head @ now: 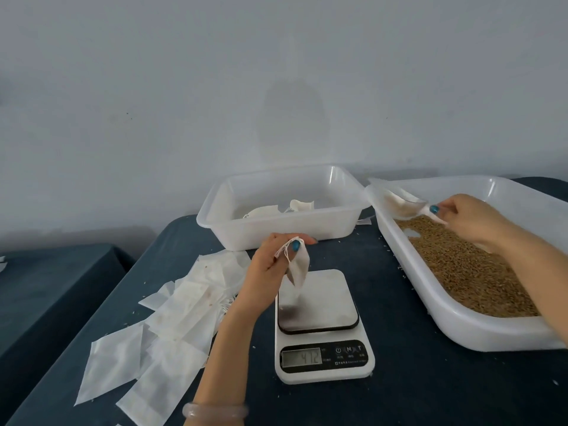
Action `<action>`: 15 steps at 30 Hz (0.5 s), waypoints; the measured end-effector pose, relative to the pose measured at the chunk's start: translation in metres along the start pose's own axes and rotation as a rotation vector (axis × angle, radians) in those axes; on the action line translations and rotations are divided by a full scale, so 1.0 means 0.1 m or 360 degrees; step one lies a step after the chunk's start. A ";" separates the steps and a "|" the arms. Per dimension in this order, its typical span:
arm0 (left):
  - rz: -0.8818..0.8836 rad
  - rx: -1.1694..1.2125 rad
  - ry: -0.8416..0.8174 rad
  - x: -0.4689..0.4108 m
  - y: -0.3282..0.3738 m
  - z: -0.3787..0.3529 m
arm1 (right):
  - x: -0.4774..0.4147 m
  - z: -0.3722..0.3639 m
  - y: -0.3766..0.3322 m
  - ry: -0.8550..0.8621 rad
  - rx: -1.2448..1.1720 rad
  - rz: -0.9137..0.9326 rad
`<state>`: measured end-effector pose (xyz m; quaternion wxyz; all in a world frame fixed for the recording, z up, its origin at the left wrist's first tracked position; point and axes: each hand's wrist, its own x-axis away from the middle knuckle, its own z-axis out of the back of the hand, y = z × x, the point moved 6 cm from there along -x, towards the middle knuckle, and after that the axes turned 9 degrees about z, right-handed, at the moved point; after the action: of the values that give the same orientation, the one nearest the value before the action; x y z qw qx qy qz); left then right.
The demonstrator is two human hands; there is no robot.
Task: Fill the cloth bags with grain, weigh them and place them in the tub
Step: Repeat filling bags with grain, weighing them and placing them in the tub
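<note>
My left hand pinches a small white cloth bag by its drawstring top; the bag hangs over the steel platform of a white digital scale. My right hand grips the handle of a clear plastic scoop, held over the far left corner of a large white tray of brown grain. A translucent tub stands behind the scale with a few filled bags inside.
A spread of several flat unfilled cloth bags lies on the dark blue tablecloth left of the scale. Loose grains dot the cloth. A second dark-covered table stands at the left. A pale wall runs behind.
</note>
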<state>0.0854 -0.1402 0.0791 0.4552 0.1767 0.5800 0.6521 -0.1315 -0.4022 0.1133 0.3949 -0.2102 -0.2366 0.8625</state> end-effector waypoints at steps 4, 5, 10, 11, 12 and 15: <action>0.0026 0.0086 -0.0072 -0.01 -0.02 -0.08 | 0.04 -0.08 0.14 -0.0292 0.0583 -0.0182; 0.0053 -0.0007 -0.0097 -0.02 -0.07 -0.10 | 0.06 -0.11 0.16 -0.0397 0.0716 -0.0184; 0.0230 -0.0364 -0.0127 -0.03 -0.29 -0.11 | 0.16 -0.20 0.20 -0.0738 0.1135 -0.0148; 0.0254 -0.0327 -0.0084 -0.03 -0.31 -0.08 | 0.15 -0.22 0.21 -0.0767 0.1164 -0.0153; 0.0265 -0.0303 -0.0038 -0.04 -0.32 -0.04 | 0.14 -0.23 0.21 -0.0766 0.1184 -0.0153; 0.0277 -0.0348 0.0053 -0.06 -0.35 0.03 | 0.08 -0.19 0.15 -0.0576 0.1126 -0.0085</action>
<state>0.1041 -0.1464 0.0498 0.4037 0.1649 0.4954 0.7513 -0.1345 -0.3997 0.0880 0.4170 0.1003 0.0041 0.9033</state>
